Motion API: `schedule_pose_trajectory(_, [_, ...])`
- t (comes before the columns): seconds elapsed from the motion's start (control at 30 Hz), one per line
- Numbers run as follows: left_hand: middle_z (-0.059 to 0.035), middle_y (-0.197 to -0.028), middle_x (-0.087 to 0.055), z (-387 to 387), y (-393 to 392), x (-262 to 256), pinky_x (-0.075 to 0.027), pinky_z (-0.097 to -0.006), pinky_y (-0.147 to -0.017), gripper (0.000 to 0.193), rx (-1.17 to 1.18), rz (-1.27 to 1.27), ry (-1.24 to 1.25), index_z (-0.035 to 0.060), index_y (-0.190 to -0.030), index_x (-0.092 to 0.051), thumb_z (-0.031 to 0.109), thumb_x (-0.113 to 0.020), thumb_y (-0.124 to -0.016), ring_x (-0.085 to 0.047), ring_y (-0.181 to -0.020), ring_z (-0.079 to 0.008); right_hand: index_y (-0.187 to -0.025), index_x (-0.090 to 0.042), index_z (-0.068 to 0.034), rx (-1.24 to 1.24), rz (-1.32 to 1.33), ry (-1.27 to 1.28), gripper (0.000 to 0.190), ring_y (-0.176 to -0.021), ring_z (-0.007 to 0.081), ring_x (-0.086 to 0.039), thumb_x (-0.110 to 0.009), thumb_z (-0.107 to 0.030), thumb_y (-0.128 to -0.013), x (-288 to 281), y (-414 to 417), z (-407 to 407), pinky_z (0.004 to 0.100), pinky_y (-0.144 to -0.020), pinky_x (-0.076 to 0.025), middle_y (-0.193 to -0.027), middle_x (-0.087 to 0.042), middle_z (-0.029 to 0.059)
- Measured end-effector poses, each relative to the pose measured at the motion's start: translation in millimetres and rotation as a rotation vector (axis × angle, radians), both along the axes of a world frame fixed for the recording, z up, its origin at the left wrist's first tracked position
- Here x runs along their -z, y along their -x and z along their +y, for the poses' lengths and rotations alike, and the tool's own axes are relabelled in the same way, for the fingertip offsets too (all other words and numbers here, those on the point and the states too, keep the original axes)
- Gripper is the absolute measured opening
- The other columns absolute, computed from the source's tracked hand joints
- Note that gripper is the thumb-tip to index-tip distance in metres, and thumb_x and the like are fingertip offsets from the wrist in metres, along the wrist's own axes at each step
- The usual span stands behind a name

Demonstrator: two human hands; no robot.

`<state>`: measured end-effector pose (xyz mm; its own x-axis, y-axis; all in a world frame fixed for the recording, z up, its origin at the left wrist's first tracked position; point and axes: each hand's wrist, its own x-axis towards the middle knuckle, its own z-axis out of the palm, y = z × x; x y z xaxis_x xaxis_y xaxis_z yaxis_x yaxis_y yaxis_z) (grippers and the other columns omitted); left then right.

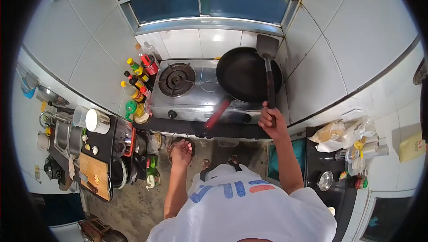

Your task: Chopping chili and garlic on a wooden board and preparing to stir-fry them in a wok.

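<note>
My right hand (272, 121) grips the dark handle of a spatula (267, 46), whose broad black blade is raised over the far right rim of a black frying pan (239, 73). The pan rests on the right side of a steel two-burner gas stove (207, 103), its red handle pointing towards me and to the left. No food shows in the pan. My left hand (181, 151) is held in front of the counter edge, palm up with the fingers partly curled and nothing in it. The stove's left burner (177, 79) is bare.
Several sauce bottles (135, 81) and an oil jug (138, 111) crowd the stove's left side. Further left are a cutting board (95, 175) with a cleaver (88, 183) and chopped bits, a white tub (97, 121) and a sink (68, 135). A metal bowl (325, 180) sits on the right counter.
</note>
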<state>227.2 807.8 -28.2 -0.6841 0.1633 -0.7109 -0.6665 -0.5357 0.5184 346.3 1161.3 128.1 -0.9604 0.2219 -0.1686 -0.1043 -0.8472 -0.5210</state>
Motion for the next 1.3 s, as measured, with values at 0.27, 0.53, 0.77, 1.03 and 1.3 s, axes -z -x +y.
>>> schedule_pose_trajectory(0.27, [-0.012, -0.1, -0.058, -6.2, -1.0, -3.9, -0.05, -0.0349, -0.071, 0.031, -0.016, 0.025, -0.003, -0.0001, -0.113, -0.053, 0.012, -0.055, -0.084, -0.056, -0.085, -0.0237, -0.115, -0.051, -0.008, -0.074, 0.103, -0.077, 0.027, -0.061, 0.0148, -0.055, -0.054, -0.011, -0.088, 1.3, 19.8, 1.1, 0.0333, -0.06, -0.051, -0.076, -0.054, 0.004])
schedule_pose_trajectory(0.53, [-0.0121, -0.099, -0.058, -12.6, -2.1, -3.2, -0.05, -0.0346, -0.07, 0.027, -0.074, 0.002, -0.016, 0.0004, -0.109, -0.056, 0.012, -0.055, -0.085, -0.057, -0.085, -0.0241, -0.135, -0.036, 0.0, -0.188, 0.283, -0.161, 0.061, -0.059, 0.0103, -0.051, -0.064, -0.008, -0.081, -5.1, 18.5, -10.4, 0.0293, -0.058, -0.048, -0.088, -0.052, 0.0034])
schedule_pose_trajectory(0.77, [-0.0122, -0.099, -0.058, -10.9, 1.3, 0.8, -0.05, -0.0341, -0.07, 0.028, -0.063, -0.004, 0.004, -0.0002, -0.11, -0.055, 0.013, -0.054, -0.086, -0.057, -0.085, -0.0242, -0.137, -0.034, -0.003, -0.213, 0.296, -0.13, 0.07, -0.064, 0.0121, -0.052, -0.068, -0.005, -0.077, 5.0, 8.1, -6.8, 0.0329, -0.064, -0.048, -0.096, -0.056, 0.0038])
schedule_pose_trajectory(1.03, [-0.0103, -0.094, -0.06, 0.8, 0.4, 2.2, -0.05, -0.0334, -0.07, 0.022, -0.035, -0.008, -0.003, 0.0015, -0.104, -0.058, 0.014, -0.057, -0.085, -0.059, -0.083, -0.0237, -0.138, -0.035, -0.005, -0.107, 0.233, -0.141, 0.067, -0.065, 0.0085, -0.045, -0.07, -0.011, -0.082, 12.9, -8.0, -4.8, 0.0261, -0.058, -0.044, -0.09, -0.05, 0.0006])
schedule_pose_trajectory(1.3, [-0.0142, -0.1, -0.059, 1.5, 2.5, 3.5, -0.05, -0.0365, -0.075, 0.029, -0.024, 0.007, -0.009, -0.0022, -0.111, -0.054, 0.012, -0.052, -0.086, -0.058, -0.087, -0.0255, -0.131, -0.044, -0.013, -0.013, 0.079, 0.007, 0.04, -0.059, 0.0084, -0.038, -0.057, -0.019, -0.093, 27.1, -16.4, -4.1, 0.0246, -0.051, -0.035, -0.069, -0.036, -0.0024])
